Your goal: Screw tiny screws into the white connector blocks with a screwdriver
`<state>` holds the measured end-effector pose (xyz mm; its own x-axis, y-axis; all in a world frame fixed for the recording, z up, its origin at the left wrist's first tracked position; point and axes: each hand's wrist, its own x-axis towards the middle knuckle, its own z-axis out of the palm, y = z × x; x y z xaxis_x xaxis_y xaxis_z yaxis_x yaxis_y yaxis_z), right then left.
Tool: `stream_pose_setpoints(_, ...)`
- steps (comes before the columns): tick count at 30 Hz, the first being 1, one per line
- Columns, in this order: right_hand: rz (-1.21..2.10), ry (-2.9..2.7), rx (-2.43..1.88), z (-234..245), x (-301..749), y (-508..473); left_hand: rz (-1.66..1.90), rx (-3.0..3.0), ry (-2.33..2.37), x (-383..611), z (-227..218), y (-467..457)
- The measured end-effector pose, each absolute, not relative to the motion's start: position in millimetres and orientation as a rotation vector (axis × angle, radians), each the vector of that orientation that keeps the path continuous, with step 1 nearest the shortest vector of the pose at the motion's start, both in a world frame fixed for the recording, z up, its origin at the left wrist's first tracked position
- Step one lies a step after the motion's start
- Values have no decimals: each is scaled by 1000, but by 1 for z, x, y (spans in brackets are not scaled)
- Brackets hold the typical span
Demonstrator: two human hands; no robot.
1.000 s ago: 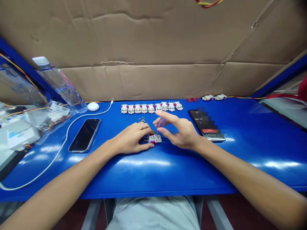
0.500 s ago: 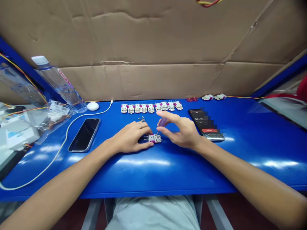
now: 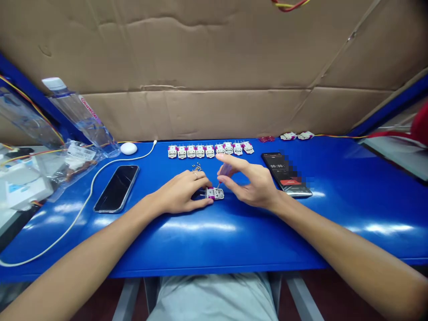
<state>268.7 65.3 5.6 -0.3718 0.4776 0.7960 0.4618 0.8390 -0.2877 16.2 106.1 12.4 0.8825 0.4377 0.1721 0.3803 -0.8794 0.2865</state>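
My left hand [image 3: 185,192] rests on the blue table and grips a small white and purple plug part [image 3: 214,193] with metal pins between thumb and fingers. The pins point left, toward my palm. My right hand [image 3: 252,180] is closed round the purple handle of a small screwdriver [image 3: 225,170]. Its thin shaft slants down to the far edge of the plug part; the tip is too small to make out. Just beyond my left fingers lies a little heap of brass-coloured screws [image 3: 197,167].
A row of similar plug parts [image 3: 199,151] lines the back. At right are a phone with a timer [image 3: 284,174], red bits [image 3: 266,139] and two white parts [image 3: 305,135]. At left are another phone [image 3: 117,188], a white cable [image 3: 92,189], a white oval object [image 3: 129,148] and a bottle [image 3: 85,116].
Both hands keep their grips, with the screwdriver still at the plug part. The whole view has shifted very slightly; nothing was picked up or let go.
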Motion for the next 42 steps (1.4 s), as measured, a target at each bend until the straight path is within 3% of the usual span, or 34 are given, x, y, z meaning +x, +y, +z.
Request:
stream_pose_setpoints(21, 173, -1973, -776, 9, 268, 60, 305, 2784, 636, 18, 15, 107)
stream_pose_setpoints(35, -131, -1915, -817, 8, 257, 58, 303, 2824, 703, 16, 19, 102)
stream_pose_setpoints(42, 348, -1698, -824, 5, 264, 63, 177, 2828, 763, 12, 33, 101)
